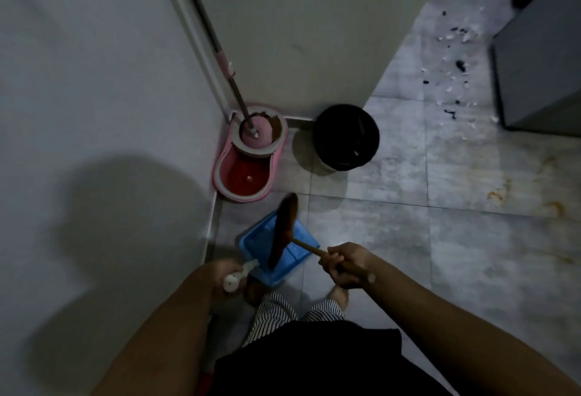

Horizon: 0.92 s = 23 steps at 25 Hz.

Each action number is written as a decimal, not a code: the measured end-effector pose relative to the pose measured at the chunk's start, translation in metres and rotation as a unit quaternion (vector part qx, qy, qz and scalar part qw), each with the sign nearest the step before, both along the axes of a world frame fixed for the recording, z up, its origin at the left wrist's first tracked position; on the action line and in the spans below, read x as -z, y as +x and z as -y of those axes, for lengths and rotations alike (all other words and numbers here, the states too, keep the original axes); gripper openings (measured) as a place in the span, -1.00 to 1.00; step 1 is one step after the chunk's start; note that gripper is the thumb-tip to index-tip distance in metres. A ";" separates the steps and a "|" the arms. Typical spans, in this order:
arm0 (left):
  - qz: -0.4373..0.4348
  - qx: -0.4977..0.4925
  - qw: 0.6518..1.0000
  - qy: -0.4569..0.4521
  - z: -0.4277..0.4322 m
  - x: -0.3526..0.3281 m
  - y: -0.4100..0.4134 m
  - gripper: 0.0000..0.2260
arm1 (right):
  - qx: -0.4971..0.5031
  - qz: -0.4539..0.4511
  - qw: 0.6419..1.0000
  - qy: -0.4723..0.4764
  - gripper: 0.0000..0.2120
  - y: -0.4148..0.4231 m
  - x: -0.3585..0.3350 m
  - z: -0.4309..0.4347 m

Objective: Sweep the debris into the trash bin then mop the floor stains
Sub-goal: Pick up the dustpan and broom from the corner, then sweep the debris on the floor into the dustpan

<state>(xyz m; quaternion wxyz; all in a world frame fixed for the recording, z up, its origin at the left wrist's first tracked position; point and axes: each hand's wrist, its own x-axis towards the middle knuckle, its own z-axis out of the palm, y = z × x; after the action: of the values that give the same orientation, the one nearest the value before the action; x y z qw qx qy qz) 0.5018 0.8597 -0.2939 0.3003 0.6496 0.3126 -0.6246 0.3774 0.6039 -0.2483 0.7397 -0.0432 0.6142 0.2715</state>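
My right hand [344, 265] grips the wooden handle of a broom, whose dark brown head [283, 227] hangs over a blue dustpan [294, 251]. My left hand [224, 276] holds the dustpan's white handle [234, 279] close to the left wall. A black-lined trash bin [345, 137] stands against the wall ahead. Beside it in the corner sits a pink mop bucket [248, 159] with the mop [217, 46] standing in its spinner. Black and white debris [456, 59] is scattered on the tiles at the far right. Orange-brown stains [500, 196] mark the floor to the right.
A white wall [94, 112] closes off the left side and a wall corner juts out behind the bin. A dark grey cabinet [540, 59] stands at the far right by the debris. Grey marbled tiles [377, 238] spread ahead and right. My feet stand below the dustpan.
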 end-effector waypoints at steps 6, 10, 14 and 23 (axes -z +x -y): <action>0.020 0.063 0.997 -0.028 0.099 -0.025 -0.015 -0.95 | 0.016 0.028 0.999 -0.043 -0.73 -0.064 -0.052 0.085; -0.026 0.097 0.994 -0.040 0.184 -0.036 -0.036 -0.83 | 0.095 0.035 0.989 -0.109 -0.73 -0.117 -0.060 0.132; -0.042 0.095 0.992 -0.070 0.253 -0.042 -0.063 -0.81 | 0.189 0.056 0.971 -0.137 -0.68 -0.163 -0.061 0.180; -0.013 0.090 0.988 -0.123 0.406 -0.037 -0.059 -0.86 | 0.299 0.046 0.935 -0.187 -0.62 -0.173 -0.051 0.309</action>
<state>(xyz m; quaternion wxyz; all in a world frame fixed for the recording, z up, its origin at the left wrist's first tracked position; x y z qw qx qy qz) 0.4428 0.4539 -0.2573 0.3167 0.6248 0.1776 -0.6912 0.2040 0.2945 -0.1975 0.7924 -0.0075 0.6041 -0.0842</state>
